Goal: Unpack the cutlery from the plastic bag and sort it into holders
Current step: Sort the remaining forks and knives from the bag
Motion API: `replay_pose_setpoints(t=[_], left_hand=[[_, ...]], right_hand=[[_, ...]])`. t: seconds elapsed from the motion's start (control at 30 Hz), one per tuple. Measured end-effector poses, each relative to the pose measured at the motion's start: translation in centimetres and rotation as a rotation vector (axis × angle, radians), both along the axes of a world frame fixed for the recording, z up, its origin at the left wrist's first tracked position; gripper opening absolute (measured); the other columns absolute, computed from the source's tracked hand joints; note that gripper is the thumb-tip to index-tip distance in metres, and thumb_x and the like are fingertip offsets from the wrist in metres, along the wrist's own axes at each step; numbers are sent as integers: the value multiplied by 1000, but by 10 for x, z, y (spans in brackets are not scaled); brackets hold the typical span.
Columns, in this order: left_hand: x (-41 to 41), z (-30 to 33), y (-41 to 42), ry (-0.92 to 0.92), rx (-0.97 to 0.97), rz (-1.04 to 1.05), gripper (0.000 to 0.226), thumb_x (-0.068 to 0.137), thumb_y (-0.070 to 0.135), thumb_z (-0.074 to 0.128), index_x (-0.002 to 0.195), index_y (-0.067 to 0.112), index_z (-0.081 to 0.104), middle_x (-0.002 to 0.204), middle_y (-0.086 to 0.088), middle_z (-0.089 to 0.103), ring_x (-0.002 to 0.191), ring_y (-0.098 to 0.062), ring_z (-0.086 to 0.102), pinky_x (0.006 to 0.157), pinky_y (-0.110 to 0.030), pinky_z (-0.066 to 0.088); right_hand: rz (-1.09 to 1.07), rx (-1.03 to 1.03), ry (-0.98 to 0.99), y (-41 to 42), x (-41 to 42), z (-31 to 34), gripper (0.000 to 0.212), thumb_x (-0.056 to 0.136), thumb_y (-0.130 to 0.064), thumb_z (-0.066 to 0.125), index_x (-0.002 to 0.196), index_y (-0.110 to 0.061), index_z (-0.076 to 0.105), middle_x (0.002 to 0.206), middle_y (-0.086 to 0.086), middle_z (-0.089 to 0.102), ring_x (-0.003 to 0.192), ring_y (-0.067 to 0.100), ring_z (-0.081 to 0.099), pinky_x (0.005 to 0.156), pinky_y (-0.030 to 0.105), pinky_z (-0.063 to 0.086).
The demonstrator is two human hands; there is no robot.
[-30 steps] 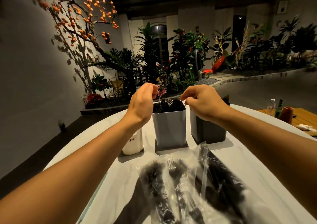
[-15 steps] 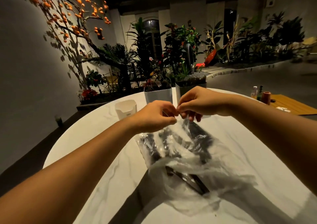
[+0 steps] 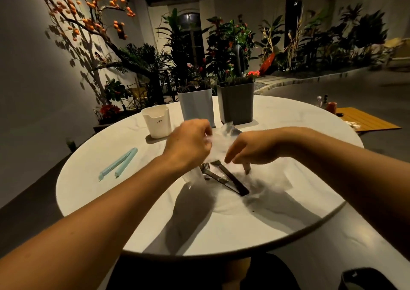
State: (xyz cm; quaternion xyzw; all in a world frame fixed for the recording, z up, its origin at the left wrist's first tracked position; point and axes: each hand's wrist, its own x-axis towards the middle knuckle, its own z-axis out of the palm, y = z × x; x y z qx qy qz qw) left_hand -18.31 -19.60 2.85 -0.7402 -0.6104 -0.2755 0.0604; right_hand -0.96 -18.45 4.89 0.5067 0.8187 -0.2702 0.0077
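Gripping the plastic bag (image 3: 218,143) apparently in curled fingers, the left hand (image 3: 188,144) lifts it so cutlery (image 3: 224,176) stays on the tabletop (image 3: 133,201); the right hand (image 3: 250,148) hovers loose, empty, holders (image 3: 196,107) beyond.

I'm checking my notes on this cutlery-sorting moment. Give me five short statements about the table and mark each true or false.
1. Three holders stand at the far side of the table: a white holder, a light grey holder and a dark grey holder. True.
2. The white holder is full of cutlery. False: nothing shows above its rim.
3. The left hand grips the plastic bag. True.
4. A pale blue clip lies on the table left of the hands. True.
5. The fork stands in the dark grey holder. False: it lies on the table under the hands, beside a dark-handled piece.
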Motion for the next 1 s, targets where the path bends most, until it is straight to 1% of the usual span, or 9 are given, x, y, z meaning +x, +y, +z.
replay_pose_setpoints(t=[0.1, 0.23, 0.27, 0.33, 0.43, 0.53, 0.63, 0.8, 1.0], left_hand=[[-9, 2, -2, -13, 242, 82, 22, 88, 20, 71, 108, 20, 60, 101, 0, 61, 86, -20, 56, 71, -36, 55], [-6, 1, -11, 120, 513, -272, 37, 78, 18, 79, 108, 12, 58, 102, -6, 56, 90, -18, 51, 68, -25, 45], [-1, 0, -15, 188, 509, -384, 32, 80, 17, 78, 106, 12, 59, 100, -5, 58, 88, -16, 50, 68, -23, 43], [9, -1, -21, 364, 266, -523, 26, 86, 14, 73, 109, 17, 62, 98, 3, 59, 87, -12, 52, 70, -21, 45], [11, -10, -8, 552, -137, -335, 39, 91, 18, 71, 128, 23, 62, 118, 4, 63, 107, -18, 59, 90, -31, 54], [5, -17, 5, 648, -13, -177, 63, 90, 27, 71, 148, 21, 44, 153, -6, 42, 141, -25, 35, 119, -36, 32], [8, -20, 14, 590, 113, -149, 85, 91, 32, 71, 158, 19, 21, 166, -8, 16, 154, -26, 9, 123, -33, 8], [13, -25, 32, 453, 107, -151, 104, 86, 34, 74, 160, 22, 2, 168, -7, -6, 154, -26, -7, 123, -32, 2], [15, -26, 64, 421, 118, -166, 112, 80, 44, 77, 160, 25, 0, 167, -5, -9, 153, -25, -11, 126, -35, 1]], right_hand=[[-11, 352, -94, 3, 0, -7, 45, 100, -15, 55, 144, -18, 48, 146, 4, 50, 128, 25, 51, 105, 33, 43], [-20, 404, -161, 5, 8, -7, 46, 96, -11, 60, 141, -20, 52, 141, 5, 53, 122, 25, 52, 101, 32, 45], [-37, 406, -191, 8, 9, -8, 45, 96, -8, 60, 139, -20, 55, 136, 5, 55, 118, 24, 54, 98, 30, 46], [-59, 411, -266, 16, 12, -10, 36, 96, -8, 60, 131, -18, 62, 123, 6, 62, 109, 23, 58, 93, 29, 50], [-102, 440, -367, 28, 19, -16, 28, 96, -18, 62, 124, -16, 66, 107, 4, 65, 95, 20, 59, 85, 28, 51], [-116, 580, -434, 32, 30, -24, 40, 92, -26, 67, 131, -22, 61, 122, 3, 64, 110, 23, 57, 101, 34, 47], [-65, 729, -469, 38, 38, -32, 58, 88, -20, 67, 144, -25, 50, 150, 3, 46, 136, 27, 42, 113, 41, 35], [-21, 446, -144, 47, 26, -40, 34, 95, -9, 61, 125, -24, 67, 121, 1, 65, 108, 19, 60, 91, 25, 51], [-201, 527, -265, 80, 33, -50, 25, 99, -36, 54, 112, -19, 66, 91, 1, 61, 81, 16, 55, 70, 27, 42]])
